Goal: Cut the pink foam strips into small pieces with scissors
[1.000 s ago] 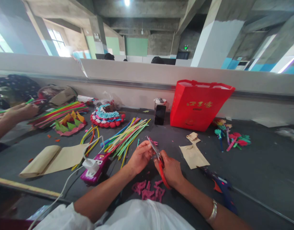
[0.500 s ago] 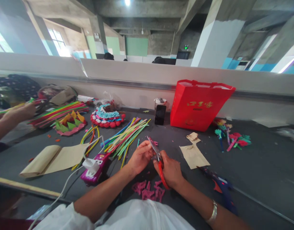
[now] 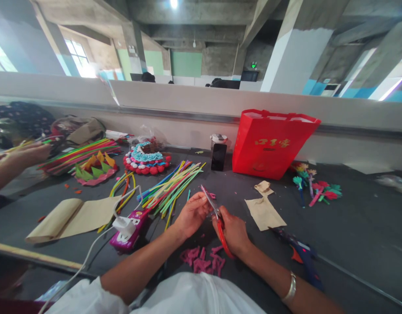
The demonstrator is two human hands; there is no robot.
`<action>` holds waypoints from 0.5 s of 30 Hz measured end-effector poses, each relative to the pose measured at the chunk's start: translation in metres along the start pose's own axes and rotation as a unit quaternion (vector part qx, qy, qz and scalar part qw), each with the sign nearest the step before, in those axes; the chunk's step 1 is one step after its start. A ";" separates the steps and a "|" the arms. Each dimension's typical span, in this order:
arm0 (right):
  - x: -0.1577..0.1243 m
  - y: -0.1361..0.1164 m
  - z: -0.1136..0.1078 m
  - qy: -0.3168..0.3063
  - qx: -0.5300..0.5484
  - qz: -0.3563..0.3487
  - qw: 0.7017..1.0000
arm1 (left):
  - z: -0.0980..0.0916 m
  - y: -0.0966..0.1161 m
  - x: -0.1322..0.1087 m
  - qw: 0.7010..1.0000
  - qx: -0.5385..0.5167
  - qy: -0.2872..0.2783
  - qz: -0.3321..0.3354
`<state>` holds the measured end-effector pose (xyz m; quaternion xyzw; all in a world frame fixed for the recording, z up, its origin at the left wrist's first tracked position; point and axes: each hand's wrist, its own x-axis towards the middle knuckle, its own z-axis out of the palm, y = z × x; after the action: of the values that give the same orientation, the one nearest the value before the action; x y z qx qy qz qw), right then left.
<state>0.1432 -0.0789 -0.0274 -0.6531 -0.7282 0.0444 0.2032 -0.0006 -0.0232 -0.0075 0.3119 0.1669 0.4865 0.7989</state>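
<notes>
My right hand (image 3: pixel 232 230) is wrapped round the red handles of a pair of scissors (image 3: pixel 223 235), whose blades point up and away to the left. Beyond the blades shows a small pink fuzzy piece (image 3: pixel 213 196), apparently a bit of pipe cleaner. My left hand (image 3: pixel 194 213) pinches it at the blades, with the fingertips partly hidden. On the table between my forearms lies a small heap of cut pink pipe cleaner pieces (image 3: pixel 201 261). A loose bundle of coloured pipe cleaners (image 3: pixel 174 185) lies ahead of my left hand.
A purple power strip (image 3: pixel 130 235) with a white plug and an unrolled brown paper roll (image 3: pixel 73 218) lie left. Right are brown paper scraps (image 3: pixel 265 213), a glue gun (image 3: pixel 302 255) and a red bag (image 3: pixel 273 144). A phone (image 3: pixel 218 157) stands behind. Another person's hand (image 3: pixel 33 155) is far left.
The scissor blades have come closer together, and my right hand has shifted very slightly. My left hand stays in place. The other person's hand at far left has moved a little.
</notes>
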 end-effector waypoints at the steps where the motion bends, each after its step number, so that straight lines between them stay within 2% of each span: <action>1: 0.000 0.000 0.001 0.001 -0.004 0.001 1.000 | 0.000 -0.001 0.000 1.000 0.002 0.003 -0.001; 8: 0.001 -0.001 -0.001 -0.007 0.017 0.008 1.000 | -0.002 -0.004 0.000 1.000 0.004 -0.002 -0.005; 15: 0.010 0.012 0.000 0.029 0.134 0.048 0.989 | 0.004 0.000 0.000 1.000 -0.003 0.006 -0.008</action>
<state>0.1536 -0.0676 -0.0291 -0.6552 -0.6772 0.1327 0.3074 0.0013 -0.0241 -0.0044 0.3048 0.1726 0.4827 0.8027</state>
